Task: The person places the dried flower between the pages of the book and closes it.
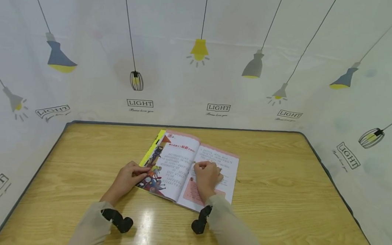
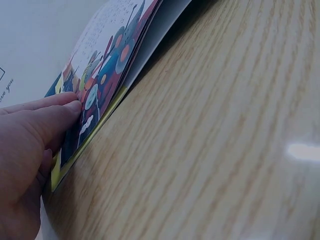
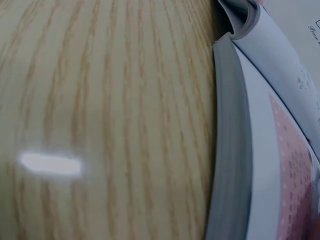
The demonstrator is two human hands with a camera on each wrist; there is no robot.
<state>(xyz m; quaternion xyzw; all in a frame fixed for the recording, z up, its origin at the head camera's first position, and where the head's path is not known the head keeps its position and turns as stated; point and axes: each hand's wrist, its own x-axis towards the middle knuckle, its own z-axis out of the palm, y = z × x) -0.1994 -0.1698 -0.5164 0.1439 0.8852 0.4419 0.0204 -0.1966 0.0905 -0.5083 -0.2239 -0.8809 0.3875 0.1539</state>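
Note:
An open book (image 1: pixel 179 164) lies tilted on the table, with a colourful cartoon picture along its left page and a pink text box on the right page. My left hand (image 1: pixel 130 179) rests at the left edge of the book; in the left wrist view its thumb and a straight finger touch the picture, while the lower fingers are partly hidden. On the right page, near the fold, rests my right hand (image 1: pixel 207 176) with its fingers curled in and nothing seen in them. The right wrist view shows the thick page block (image 3: pixel 232 150) and a bulging left page.
The wood-grained table (image 1: pixel 286 191) carries a bright reflection in front of the book. A white sheet (image 1: pixel 165 35) printed with hanging lamps rises behind and at both sides of the table. Black devices (image 1: pixel 121 220) are strapped at both wrists.

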